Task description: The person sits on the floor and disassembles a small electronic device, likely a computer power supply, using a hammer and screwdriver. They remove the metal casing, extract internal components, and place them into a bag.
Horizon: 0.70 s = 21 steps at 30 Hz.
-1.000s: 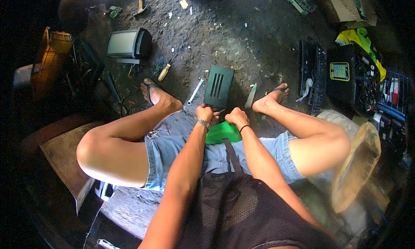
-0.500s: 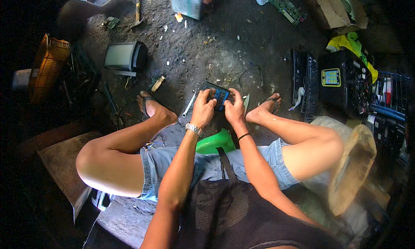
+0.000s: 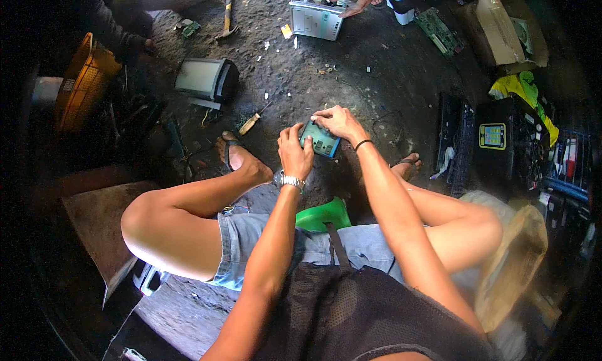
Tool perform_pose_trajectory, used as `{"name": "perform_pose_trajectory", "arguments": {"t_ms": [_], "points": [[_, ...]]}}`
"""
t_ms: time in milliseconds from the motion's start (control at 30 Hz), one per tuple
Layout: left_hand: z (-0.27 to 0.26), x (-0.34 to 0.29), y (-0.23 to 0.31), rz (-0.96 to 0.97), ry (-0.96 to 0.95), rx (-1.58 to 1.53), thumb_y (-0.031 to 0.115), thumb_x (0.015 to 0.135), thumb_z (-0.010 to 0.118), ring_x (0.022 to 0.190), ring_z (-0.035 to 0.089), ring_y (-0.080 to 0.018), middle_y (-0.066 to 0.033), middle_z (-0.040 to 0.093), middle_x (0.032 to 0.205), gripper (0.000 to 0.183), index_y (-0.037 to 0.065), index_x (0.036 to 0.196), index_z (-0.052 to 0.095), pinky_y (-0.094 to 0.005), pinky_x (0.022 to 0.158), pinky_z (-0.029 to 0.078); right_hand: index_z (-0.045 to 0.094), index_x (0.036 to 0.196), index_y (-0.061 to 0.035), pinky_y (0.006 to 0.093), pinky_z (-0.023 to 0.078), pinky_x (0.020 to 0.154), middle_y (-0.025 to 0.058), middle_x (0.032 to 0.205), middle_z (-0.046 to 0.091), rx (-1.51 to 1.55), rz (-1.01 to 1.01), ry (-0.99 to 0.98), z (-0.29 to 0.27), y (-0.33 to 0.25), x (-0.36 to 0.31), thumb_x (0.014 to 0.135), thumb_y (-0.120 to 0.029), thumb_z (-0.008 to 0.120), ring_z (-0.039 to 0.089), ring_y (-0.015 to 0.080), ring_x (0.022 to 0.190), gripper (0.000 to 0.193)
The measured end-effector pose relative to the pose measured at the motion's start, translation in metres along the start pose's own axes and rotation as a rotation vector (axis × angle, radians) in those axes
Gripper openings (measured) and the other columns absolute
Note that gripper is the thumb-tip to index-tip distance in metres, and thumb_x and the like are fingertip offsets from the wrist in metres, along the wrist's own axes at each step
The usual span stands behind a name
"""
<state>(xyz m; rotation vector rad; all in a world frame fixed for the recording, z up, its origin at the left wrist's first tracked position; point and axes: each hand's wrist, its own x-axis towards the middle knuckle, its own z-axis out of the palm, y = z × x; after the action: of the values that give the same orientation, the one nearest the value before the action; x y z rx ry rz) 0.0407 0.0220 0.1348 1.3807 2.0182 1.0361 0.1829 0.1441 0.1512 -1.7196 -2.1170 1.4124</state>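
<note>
A flat, squarish electronic unit (image 3: 322, 141) with a teal face and blue edges is held up over the dirt floor between my feet. My left hand (image 3: 295, 153) is closed on its left side, thumb lying along the face. At its far edge is my right hand (image 3: 340, 124), fingers curled and pressed against the upper corner; the fingertips are partly hidden. Below the unit, between my thighs, a green plastic piece (image 3: 326, 215) shows. A wooden-handled screwdriver (image 3: 249, 123) lies on the floor to the left of my hands.
Another person's hands touch a metal case (image 3: 315, 24) at the far side. A hammer (image 3: 227, 17), a boxy monitor (image 3: 204, 79) and an orange crate (image 3: 78, 85) lie to the left. A circuit board (image 3: 439, 32), cardboard box (image 3: 500, 32) and keyboards (image 3: 463, 145) are on the right.
The unit has been turned, its teal face now towards me. My right hand has shifted from its right side to its far edge. The other person's case now stands tilted differently.
</note>
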Motion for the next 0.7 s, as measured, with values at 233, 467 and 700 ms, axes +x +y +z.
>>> {"name": "perform_pose_trajectory", "arguments": {"t_ms": [233,467,700], "points": [[-0.001,0.038,0.020,0.504,-0.107,-0.018,0.011,0.090,0.068,0.104,0.066,-0.0375,-0.0135,0.068,0.111,0.011,0.010,0.101,0.068,-0.0467,0.090,0.052,0.079,0.111,-0.0112,0.0448,0.057,0.088,0.0228,0.103,0.073,-0.110,-0.203,0.000,-0.012,0.011,0.002,0.093,-0.037,0.065,0.072,0.0406,0.099,0.034],[-0.012,0.047,-0.032,0.133,0.163,-0.114,-0.003,0.086,0.065,0.083,0.069,-0.0371,-0.0163,0.068,0.085,0.008,0.004,0.089,0.061,-0.0441,0.074,0.053,0.077,0.103,-0.0031,0.0473,0.056,0.086,0.0237,0.102,0.073,-0.176,-0.331,0.364,-0.018,0.037,-0.026,0.094,-0.018,0.063,0.071,0.0420,0.098,0.022],[-0.026,0.062,-0.086,-0.146,0.208,-0.182,0.008,0.095,0.069,0.078,0.068,-0.0202,-0.0128,0.071,0.084,0.010,0.002,0.090,0.062,-0.0373,0.072,0.052,0.072,0.102,-0.0007,0.0528,0.054,0.081,0.0268,0.099,0.071,-0.271,0.065,0.776,-0.096,0.147,-0.060,0.100,-0.026,0.062,0.067,0.0483,0.097,0.027]]}}
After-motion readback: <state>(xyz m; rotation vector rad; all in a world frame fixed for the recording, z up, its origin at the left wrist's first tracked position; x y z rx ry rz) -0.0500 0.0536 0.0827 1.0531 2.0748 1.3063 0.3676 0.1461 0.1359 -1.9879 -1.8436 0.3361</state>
